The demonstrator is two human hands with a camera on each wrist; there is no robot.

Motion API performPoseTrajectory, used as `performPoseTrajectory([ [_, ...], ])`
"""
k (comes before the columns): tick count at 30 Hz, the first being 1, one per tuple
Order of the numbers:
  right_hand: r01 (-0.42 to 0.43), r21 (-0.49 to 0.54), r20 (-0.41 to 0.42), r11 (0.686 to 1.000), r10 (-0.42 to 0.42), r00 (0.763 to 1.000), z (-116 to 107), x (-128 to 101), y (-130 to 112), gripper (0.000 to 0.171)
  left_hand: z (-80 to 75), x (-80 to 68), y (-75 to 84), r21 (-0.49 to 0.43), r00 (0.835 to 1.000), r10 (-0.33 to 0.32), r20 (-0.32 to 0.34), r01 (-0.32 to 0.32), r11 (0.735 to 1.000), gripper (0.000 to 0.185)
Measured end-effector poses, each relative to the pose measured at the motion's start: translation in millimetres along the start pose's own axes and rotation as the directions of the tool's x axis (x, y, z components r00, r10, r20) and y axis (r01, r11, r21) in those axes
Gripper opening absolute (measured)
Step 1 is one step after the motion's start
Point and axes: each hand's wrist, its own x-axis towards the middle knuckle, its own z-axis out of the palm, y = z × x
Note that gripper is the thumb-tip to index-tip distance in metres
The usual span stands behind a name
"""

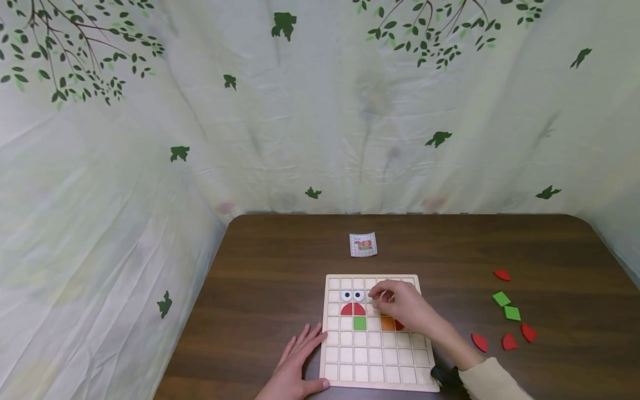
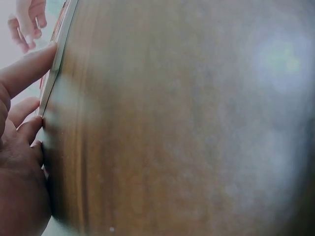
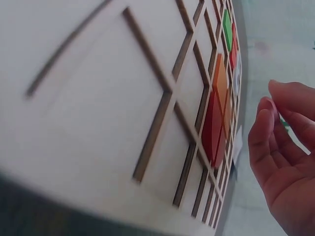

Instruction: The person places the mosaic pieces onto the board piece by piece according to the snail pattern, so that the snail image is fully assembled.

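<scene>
A white gridded board (image 1: 347, 355) lies on the table. It carries two eye tiles (image 1: 352, 295), red quarter-round pieces (image 1: 347, 309), a green square (image 1: 359, 323) and an orange square (image 1: 387, 323). My left hand (image 1: 299, 366) rests against the board's left edge, fingers straight and spread; the left wrist view shows fingertips at that rim (image 2: 48, 88). Over the upper middle of the board hovers my right hand (image 1: 400, 303), thumb and fingertips close together. In the right wrist view this hand (image 3: 283, 142) shows a thin pinkish sliver between the fingers; I cannot tell whether it is a held piece.
To the right of the board lie loose green squares (image 1: 512, 313) and several red quarter-round pieces (image 1: 510, 341). A small printed card (image 1: 363, 244) with a coloured grid picture lies beyond the board. Behind the brown table (image 1: 280, 250) hangs a pale leaf-patterned curtain (image 1: 320, 111).
</scene>
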Motion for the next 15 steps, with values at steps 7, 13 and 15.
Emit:
performPoseTrajectory([
  [7,-0.032,0.000,-0.057,0.999,0.032,0.998,-17.6,-15.7,7.2,0.011,-0.5,-0.3,2.7,-0.007,1.000,-0.003,0.000,0.003,1.000,0.082],
  [13,-0.101,-0.032,-0.113,0.994,0.097,0.989,-29.1,-29.9,13.5,0.014,-0.8,-1.0,3.6,-0.010,1.000,0.023,-0.014,-0.023,1.000,0.081],
  [15,-0.116,-0.043,-0.130,0.992,0.109,0.985,-33.0,-34.9,16.0,0.015,-0.6,-1.1,3.5,-0.006,0.999,0.032,-0.020,-0.032,0.999,0.081],
])
